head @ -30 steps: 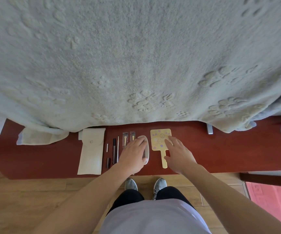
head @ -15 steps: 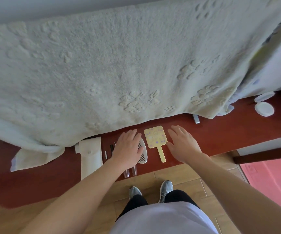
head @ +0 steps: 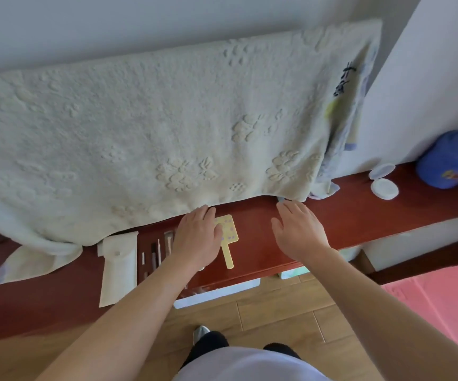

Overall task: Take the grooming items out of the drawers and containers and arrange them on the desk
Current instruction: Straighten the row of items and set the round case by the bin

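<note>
Hands reach forward side by side in the head view, palms down over the red-brown desk (head: 359, 215). The left hand (head: 199, 237) lies flat with its fingers straight and close together, covering the left edge of the yellow hand mirror (head: 230, 233). The right hand (head: 299, 232) is held to the right of the mirror and apart from it, fingers loosely spread and thumb out, holding nothing. Whether either palm touches the wood cannot be told.

Left of the left hand, a row of thin brushes and pencils (head: 156, 254) lies blurred and partly behind the wrist, too small to name one by one. Beside them lies a white pouch (head: 119, 265).

A pale embossed towel (head: 167, 133) hangs over the back of the desk and hides whatever is behind it. Far right on the desk are an open white round compact (head: 384, 185) and a blue cap (head: 450, 160). A white box (head: 216, 294) sticks out below the desk's front edge.
</note>
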Demonstrator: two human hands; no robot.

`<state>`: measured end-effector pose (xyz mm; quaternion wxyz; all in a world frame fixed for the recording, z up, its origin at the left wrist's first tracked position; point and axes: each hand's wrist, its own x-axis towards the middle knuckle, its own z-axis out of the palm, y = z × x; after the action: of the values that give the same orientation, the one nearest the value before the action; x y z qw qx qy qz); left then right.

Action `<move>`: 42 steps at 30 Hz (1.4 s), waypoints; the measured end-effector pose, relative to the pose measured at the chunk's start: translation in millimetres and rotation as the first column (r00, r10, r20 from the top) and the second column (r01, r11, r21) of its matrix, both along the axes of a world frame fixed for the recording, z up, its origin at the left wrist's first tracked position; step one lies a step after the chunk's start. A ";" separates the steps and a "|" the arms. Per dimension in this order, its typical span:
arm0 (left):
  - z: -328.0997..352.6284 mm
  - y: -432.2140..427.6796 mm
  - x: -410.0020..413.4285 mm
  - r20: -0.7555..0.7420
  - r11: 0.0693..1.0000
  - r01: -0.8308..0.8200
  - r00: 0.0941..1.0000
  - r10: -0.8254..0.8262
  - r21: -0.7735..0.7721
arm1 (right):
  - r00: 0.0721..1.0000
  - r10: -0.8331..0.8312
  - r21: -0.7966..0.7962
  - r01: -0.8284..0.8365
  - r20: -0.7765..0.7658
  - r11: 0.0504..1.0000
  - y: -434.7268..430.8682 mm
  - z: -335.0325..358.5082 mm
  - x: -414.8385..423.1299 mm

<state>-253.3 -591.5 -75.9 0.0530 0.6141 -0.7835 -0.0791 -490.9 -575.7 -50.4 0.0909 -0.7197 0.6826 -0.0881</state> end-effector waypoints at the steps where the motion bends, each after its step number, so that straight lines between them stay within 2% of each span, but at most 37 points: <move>1: 3.2 2.5 -10.5 -0.004 1.000 -0.004 1.000 0.004 -0.011 | 1.000 -0.004 -0.012 0.005 0.013 1.000 2.2 2.8 -10.8; 5: 12.1 9.0 -56.0 -0.019 0.999 -0.004 1.000 0.003 -0.049 | 0.999 -0.015 -0.039 0.017 0.041 0.999 13.3 15.0 -58.8; 11: 20.2 19.0 -133.0 -0.054 0.997 0.008 0.998 -0.012 -0.074 | 0.999 -0.031 -0.016 0.031 -0.011 0.999 37.4 26.1 -141.6; 18: 18.8 14.3 -208.7 -0.068 0.987 0.136 0.988 -0.142 -0.081 | 0.991 -0.123 0.007 0.124 -0.043 0.992 44.9 28.5 -219.8; 25: 0.8 -23.7 -268.1 -0.052 0.967 0.254 0.966 -0.255 -0.031 | 0.972 -0.233 0.010 0.233 -0.016 0.972 17.7 13.8 -272.0; 30: 0.4 -57.1 -306.6 -0.049 0.948 0.315 0.947 -0.316 -0.038 | 0.964 -0.262 0.009 0.262 -0.054 0.965 -3.2 1.4 -306.9; 36: 2.8 -85.6 -354.1 -0.103 0.957 0.285 0.951 -0.290 -0.060 | 0.975 -0.212 0.035 0.214 -0.062 0.976 -37.6 -7.0 -350.8; 42: -7.8 -98.0 -403.6 -0.039 0.992 0.123 0.992 -0.122 0.010 | 0.997 -0.055 0.109 0.062 -0.062 0.992 -81.4 -17.4 -406.2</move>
<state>-656.9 -689.5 -83.6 0.0591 0.5636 -0.8180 -0.0989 -897.1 -657.1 -67.7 0.1081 -0.6955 0.7096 -0.0316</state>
